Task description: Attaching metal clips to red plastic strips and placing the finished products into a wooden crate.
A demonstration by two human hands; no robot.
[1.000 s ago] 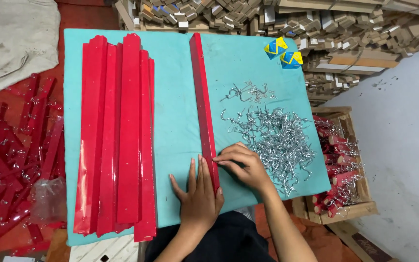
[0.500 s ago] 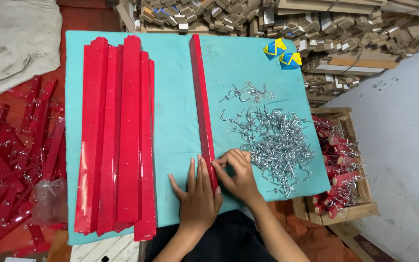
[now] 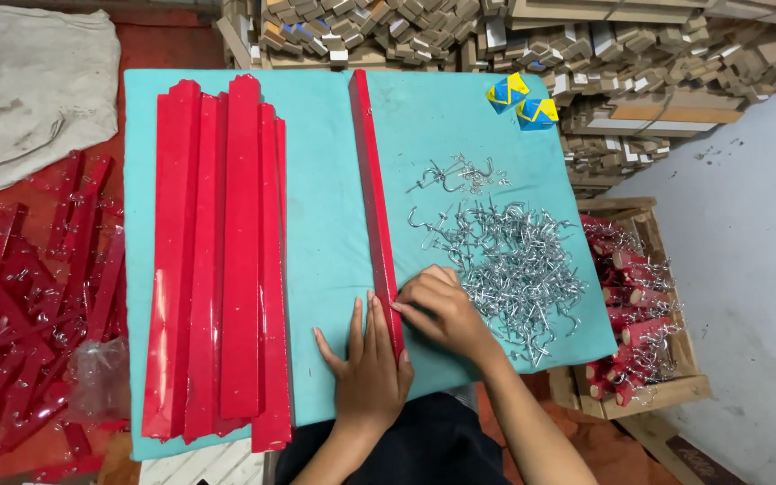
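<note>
Left hand (image 3: pixel 368 359) lies flat with spread fingers, released, pressing the near end of the single red strip (image 3: pixel 374 198) that runs lengthwise over the turquoise surface (image 3: pixel 325 224); right hand (image 3: pixel 442 310) is half clenched, fingertips pinching at the strip's edge, and I cannot tell if it grasps a small hook. To do this well, I judge, keep the strip pinned steady and work beside the metal hook pile (image 3: pixel 514 269), well apart from the red strip stack (image 3: pixel 217 260).
</note>
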